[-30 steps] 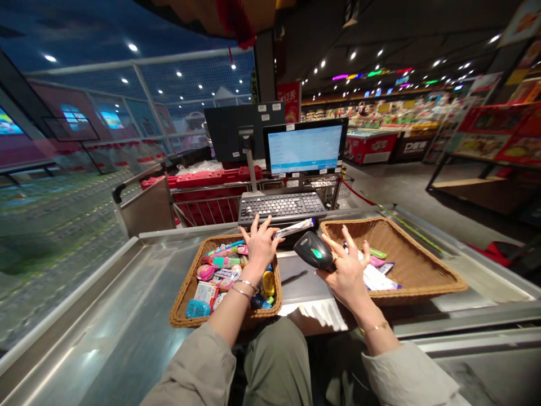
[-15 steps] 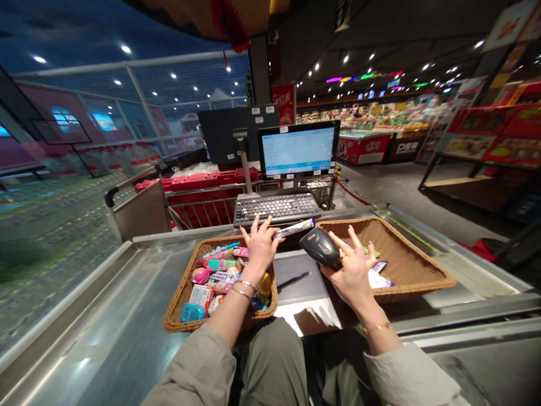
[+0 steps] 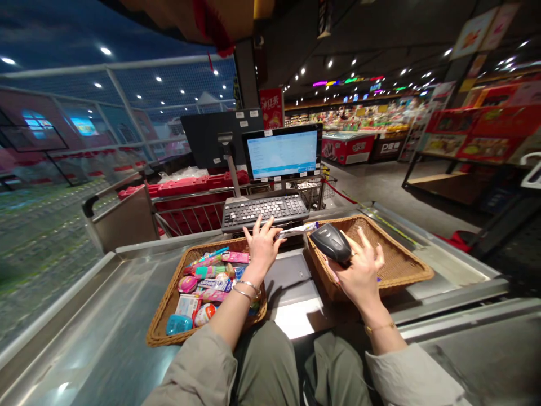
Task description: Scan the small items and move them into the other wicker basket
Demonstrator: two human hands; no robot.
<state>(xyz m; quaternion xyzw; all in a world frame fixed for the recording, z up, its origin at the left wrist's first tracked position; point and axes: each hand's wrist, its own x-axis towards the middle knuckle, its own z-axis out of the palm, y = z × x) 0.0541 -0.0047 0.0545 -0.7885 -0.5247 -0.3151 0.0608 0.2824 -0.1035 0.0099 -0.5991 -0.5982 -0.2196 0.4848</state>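
Observation:
My left hand holds a slim white and purple tube out toward the right, just in front of the keyboard. My right hand grips a black barcode scanner, its head close to the tube's end. A wicker basket on the left is full of colourful small packets. A second wicker basket sits on the right, mostly hidden behind my right hand.
A lit monitor stands behind the keyboard on the steel checkout counter. A shopping cart with red crates is beyond the counter at left. Store shelves and an aisle lie to the right.
The view has swung, shifting everything leftward. My right hand raised the scanner closer to the tube; its head now faces away. The left hand keeps holding the tube.

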